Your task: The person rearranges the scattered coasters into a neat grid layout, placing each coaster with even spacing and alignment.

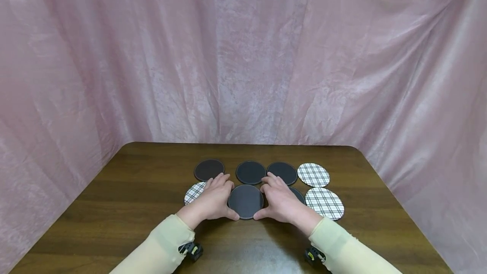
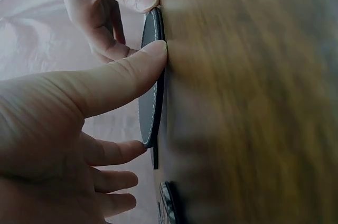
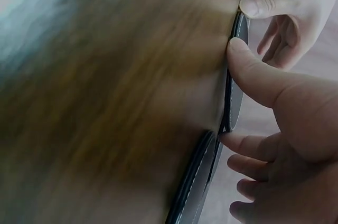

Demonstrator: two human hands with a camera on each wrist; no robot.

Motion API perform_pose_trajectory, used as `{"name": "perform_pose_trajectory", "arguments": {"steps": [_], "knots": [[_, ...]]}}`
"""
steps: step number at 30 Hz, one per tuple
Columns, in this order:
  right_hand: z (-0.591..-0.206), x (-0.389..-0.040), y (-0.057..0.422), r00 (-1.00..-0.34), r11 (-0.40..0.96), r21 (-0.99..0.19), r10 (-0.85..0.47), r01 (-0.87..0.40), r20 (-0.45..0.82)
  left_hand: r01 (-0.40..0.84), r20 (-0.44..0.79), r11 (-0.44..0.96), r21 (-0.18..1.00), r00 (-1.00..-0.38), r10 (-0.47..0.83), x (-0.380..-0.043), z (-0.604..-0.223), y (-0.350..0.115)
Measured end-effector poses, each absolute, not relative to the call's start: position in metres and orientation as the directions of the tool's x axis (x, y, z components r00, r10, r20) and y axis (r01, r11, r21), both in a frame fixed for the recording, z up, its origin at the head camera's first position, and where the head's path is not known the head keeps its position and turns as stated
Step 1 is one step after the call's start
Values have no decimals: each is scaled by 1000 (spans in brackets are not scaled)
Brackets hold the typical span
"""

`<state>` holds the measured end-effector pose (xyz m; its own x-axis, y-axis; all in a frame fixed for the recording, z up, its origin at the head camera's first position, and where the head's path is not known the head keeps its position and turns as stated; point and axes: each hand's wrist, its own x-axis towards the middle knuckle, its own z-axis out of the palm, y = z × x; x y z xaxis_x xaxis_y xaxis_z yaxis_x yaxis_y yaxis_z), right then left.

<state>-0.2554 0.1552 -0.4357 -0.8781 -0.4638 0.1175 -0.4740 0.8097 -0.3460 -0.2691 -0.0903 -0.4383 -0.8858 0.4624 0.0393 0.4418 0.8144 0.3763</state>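
Observation:
A round black coaster (image 1: 245, 202) with pale edge stitching lies flat at the front middle of the group, right at the tabletop. My left hand (image 1: 214, 198) holds its left side, thumb on the near rim and forefinger at the edge farther round. On the opposite side my right hand (image 1: 279, 201) grips it the same way. Both thumbs press the near rim in the wrist views, while the other fingers of each hand stay off it. Partly hidden under the left hand is a white plaid coaster (image 1: 194, 192); another black coaster (image 1: 299, 195) shows behind the right hand.
Along the back sit three black coasters, at left (image 1: 209, 169), middle (image 1: 250, 172) and right (image 1: 282, 173), then a plaid one (image 1: 313, 175). A second plaid coaster (image 1: 324, 203) lies in front of that. The brown wooden table (image 1: 125, 189) ends at a pink curtain (image 1: 243, 75).

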Motion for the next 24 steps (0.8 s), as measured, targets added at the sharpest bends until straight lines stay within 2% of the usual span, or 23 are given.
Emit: {"name": "perform_pose_trajectory", "arguments": {"steps": [6, 17, 24], "knots": [[-436, -258, 163, -883, 812, -359, -461, -460, 90, 438, 14, 824, 360, -885, 465, -270, -437, -85], [-436, -259, 172, -853, 788, -333, -504, -518, 136, 435, -12, 828, 355, -883, 469, -272, -437, -81], [-436, -260, 175, -862, 784, -371, -493, -497, 114, 443, -10, 827, 346, -880, 476, -271, -437, -79]]}}
